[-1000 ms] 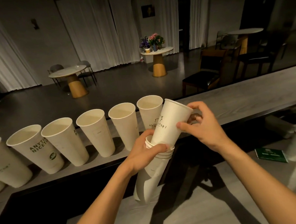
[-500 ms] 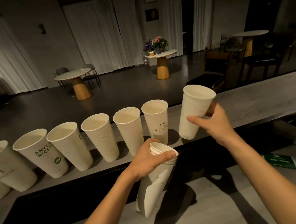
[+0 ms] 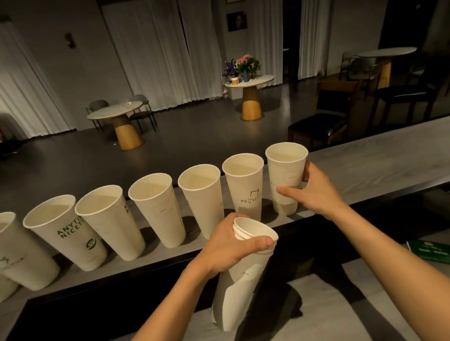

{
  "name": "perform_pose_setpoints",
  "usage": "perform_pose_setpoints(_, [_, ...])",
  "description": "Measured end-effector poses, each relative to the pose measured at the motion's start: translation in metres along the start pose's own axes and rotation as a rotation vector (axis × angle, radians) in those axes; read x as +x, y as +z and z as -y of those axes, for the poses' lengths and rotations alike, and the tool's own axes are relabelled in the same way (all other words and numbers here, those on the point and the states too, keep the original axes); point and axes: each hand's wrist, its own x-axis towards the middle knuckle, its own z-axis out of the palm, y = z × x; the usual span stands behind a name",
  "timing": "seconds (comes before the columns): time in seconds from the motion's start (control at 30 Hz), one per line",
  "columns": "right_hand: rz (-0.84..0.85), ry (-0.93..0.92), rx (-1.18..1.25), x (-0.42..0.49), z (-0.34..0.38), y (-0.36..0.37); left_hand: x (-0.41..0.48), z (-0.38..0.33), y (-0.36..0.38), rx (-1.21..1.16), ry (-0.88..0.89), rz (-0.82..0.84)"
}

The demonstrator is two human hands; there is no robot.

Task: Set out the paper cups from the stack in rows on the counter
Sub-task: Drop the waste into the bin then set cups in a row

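Several tall white paper cups stand upright in a row on the grey counter (image 3: 374,162). The rightmost cup (image 3: 287,177) rests on the counter beside its neighbour (image 3: 244,185), and my right hand (image 3: 316,189) holds its right side, fingers curled round it. My left hand (image 3: 233,245) grips the rim end of the tilted stack of nested cups (image 3: 240,287) in front of the counter, below the row. The cup with green lettering (image 3: 65,231) stands near the left end.
A green card (image 3: 434,253) lies on the lower worktop at the right. Bare counter runs to the right of the last cup. Beyond the counter are round tables, chairs and a flower vase (image 3: 246,70) on a dark floor.
My right hand pulled one cup off the stack, carried it right and up, then set it down on the counter at the row's right end. The left hand kept the stack.
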Motion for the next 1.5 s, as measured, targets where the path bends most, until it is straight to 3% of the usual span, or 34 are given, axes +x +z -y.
perform_pose_setpoints(0.1, [-0.135, 0.039, -0.032, -0.014, 0.006, -0.004, -0.001, -0.002, 0.000, -0.024, 0.017, 0.008])
perform_pose_setpoints(0.17, [-0.303, -0.021, 0.010, -0.038, 0.019, -0.008, 0.002, -0.006, 0.001, -0.046, 0.055, 0.042])
perform_pose_setpoints(0.2, [-0.299, -0.063, 0.000, -0.052, 0.027, -0.007, 0.003, -0.009, 0.002, -0.047, 0.094, 0.060])
perform_pose_setpoints(0.23, [-0.208, -0.086, -0.059, -0.066, 0.034, -0.004, 0.005, -0.012, 0.004, -0.042, 0.138, 0.072])
perform_pose_setpoints(0.33, [0.292, -0.039, -0.413, -0.096, 0.042, 0.011, 0.014, -0.015, 0.019, 0.038, 0.204, 0.048])
perform_pose_setpoints(0.37, [0.372, -0.021, -0.477, -0.101, 0.040, 0.016, 0.017, -0.013, 0.024, 0.086, 0.202, 0.024])
perform_pose_setpoints(0.53, [0.324, -0.049, -0.472, -0.106, 0.032, 0.016, 0.016, -0.014, 0.035, 0.175, 0.172, -0.031])
perform_pose_setpoints(0.67, [0.299, -0.085, -0.393, -0.109, 0.030, 0.015, 0.015, -0.025, 0.035, 0.201, 0.234, 0.019])
perform_pose_setpoints(0.8, [0.296, -0.167, -0.348, -0.103, 0.029, 0.005, 0.010, -0.035, 0.031, 0.091, 0.256, 0.069])
perform_pose_setpoints(0.9, [0.237, -0.226, -0.188, -0.090, 0.028, -0.015, 0.005, -0.027, 0.029, 0.012, 0.131, 0.077])
perform_pose_setpoints(1.07, [0.052, -0.189, 0.427, -0.084, 0.028, -0.042, 0.003, -0.016, 0.027, 0.027, 0.087, 0.074])
perform_pose_setpoints(1.2, [0.123, -0.041, 0.711, -0.092, 0.015, -0.027, 0.007, -0.024, 0.033, -0.039, 0.101, 0.048])
perform_pose_setpoints(1.33, [0.289, -0.037, 0.655, -0.105, 0.009, -0.023, 0.012, -0.027, 0.040, -0.057, 0.096, 0.078])
perform_pose_setpoints(1.5, [-0.040, -0.039, 0.714, -0.076, 0.006, -0.059, 0.018, -0.015, 0.039, 0.025, 0.011, 0.047])
